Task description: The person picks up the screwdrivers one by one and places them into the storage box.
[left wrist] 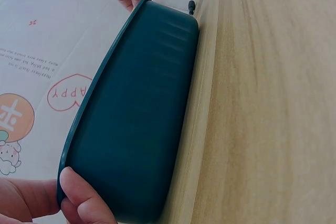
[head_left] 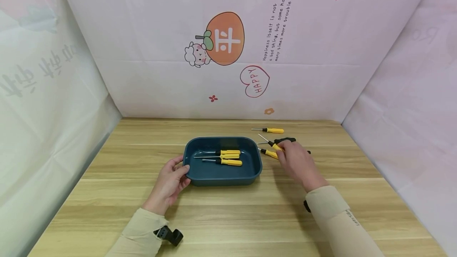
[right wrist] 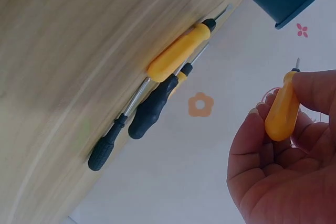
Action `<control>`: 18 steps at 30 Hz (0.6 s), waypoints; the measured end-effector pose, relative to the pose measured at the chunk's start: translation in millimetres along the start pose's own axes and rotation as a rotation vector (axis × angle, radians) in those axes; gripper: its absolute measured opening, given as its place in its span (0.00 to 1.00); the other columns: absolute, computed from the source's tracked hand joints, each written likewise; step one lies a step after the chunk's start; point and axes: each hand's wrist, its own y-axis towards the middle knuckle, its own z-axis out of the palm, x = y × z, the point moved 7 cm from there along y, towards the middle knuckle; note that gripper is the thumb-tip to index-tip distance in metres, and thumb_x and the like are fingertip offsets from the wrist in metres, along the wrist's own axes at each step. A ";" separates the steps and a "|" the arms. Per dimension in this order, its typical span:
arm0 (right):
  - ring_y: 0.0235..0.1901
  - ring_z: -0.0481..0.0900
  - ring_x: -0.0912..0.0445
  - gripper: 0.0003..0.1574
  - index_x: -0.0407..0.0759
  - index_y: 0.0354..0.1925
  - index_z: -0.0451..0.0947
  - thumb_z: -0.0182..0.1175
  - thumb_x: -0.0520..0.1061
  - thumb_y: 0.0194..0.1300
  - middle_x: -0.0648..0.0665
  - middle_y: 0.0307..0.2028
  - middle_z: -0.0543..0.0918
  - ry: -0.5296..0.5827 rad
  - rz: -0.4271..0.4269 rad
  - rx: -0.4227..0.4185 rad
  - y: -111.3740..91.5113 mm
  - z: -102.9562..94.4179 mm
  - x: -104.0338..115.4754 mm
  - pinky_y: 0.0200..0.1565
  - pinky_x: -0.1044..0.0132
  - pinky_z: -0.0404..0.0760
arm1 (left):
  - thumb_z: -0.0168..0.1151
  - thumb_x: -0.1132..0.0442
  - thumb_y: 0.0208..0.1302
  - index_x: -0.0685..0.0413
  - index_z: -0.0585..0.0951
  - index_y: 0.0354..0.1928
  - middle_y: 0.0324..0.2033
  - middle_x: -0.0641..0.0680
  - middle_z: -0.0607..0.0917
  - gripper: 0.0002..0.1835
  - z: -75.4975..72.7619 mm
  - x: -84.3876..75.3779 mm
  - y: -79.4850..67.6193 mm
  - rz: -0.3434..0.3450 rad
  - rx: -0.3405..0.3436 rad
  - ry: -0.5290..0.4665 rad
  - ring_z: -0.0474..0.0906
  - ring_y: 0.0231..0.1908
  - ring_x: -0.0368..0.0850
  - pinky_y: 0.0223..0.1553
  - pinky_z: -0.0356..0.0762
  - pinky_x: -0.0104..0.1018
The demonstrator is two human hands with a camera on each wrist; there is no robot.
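Note:
My left hand (head_left: 171, 179) grips the left end of a dark teal rectangular box (head_left: 223, 182), its thumb at the rim. In the box lie three screwdrivers with yellow handles (head_left: 231, 162), shafts pointing left. Right of the box, my right hand (head_left: 299, 164) pinches a yellow-handled screwdriver (right wrist: 283, 111) between thumb and fingers, raised off the table with its shaft tilted up. Below that hand another yellow screwdriver (head_left: 270, 154) lies on the table, close to the box's right wall. In the left wrist view, the box's outer side (left wrist: 131, 103) hides its contents.
Two black-handled screwdrivers, one thicker (right wrist: 152, 108) and one slimmer (right wrist: 106, 148), lie near the right hand. Farther back rests a yellow screwdriver (head_left: 275, 130). The wooden table (head_left: 228, 221) is bounded by a printed white sheet (head_left: 160, 90) behind and white sheets at both sides.

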 end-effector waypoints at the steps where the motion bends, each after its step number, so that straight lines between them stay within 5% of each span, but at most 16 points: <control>1: 0.42 0.76 0.47 0.21 0.34 0.60 0.79 0.52 0.47 0.80 0.38 0.46 0.84 0.002 -0.007 -0.006 0.3 -0.4 1.8 0.45 0.49 0.81 | 0.55 0.67 0.78 0.55 0.64 0.76 0.45 0.58 0.76 0.28 0.0 -0.1 -0.2 0.001 0.001 -0.002 0.77 0.31 0.39 0.34 0.82 0.25; 18: 0.46 0.77 0.45 0.17 0.37 0.55 0.81 0.54 0.47 0.79 0.42 0.42 0.84 0.030 -0.084 -0.048 3.9 -0.6 29.8 0.47 0.48 0.79 | 0.54 0.67 0.79 0.56 0.64 0.76 0.43 0.57 0.76 0.28 -0.5 0.6 0.2 -0.001 0.000 -0.007 0.77 0.29 0.38 0.33 0.82 0.26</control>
